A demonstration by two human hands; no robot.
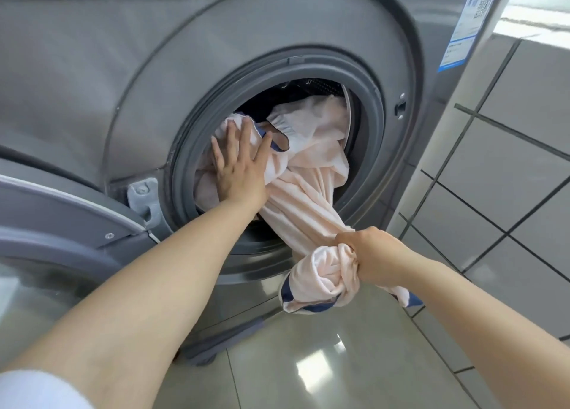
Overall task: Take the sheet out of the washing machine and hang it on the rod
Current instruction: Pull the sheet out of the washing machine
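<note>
A pale pink sheet (308, 189) with dark blue trim spills out of the round opening of a grey washing machine (92, 78). Part of it is still bunched inside the drum. My left hand (239, 165) lies flat on the sheet at the left side of the opening, fingers spread. My right hand (368, 256) is clenched around a twisted bundle of the sheet, pulled out below and in front of the opening. The sheet's end hangs under that fist. No rod is in view.
The machine's door (55, 223) stands swung open at the lower left, hinge (143, 196) beside the opening. A grey rubber seal (191, 143) rings the opening. A tiled wall (509, 168) rises on the right. Glossy floor tiles (324, 362) lie below.
</note>
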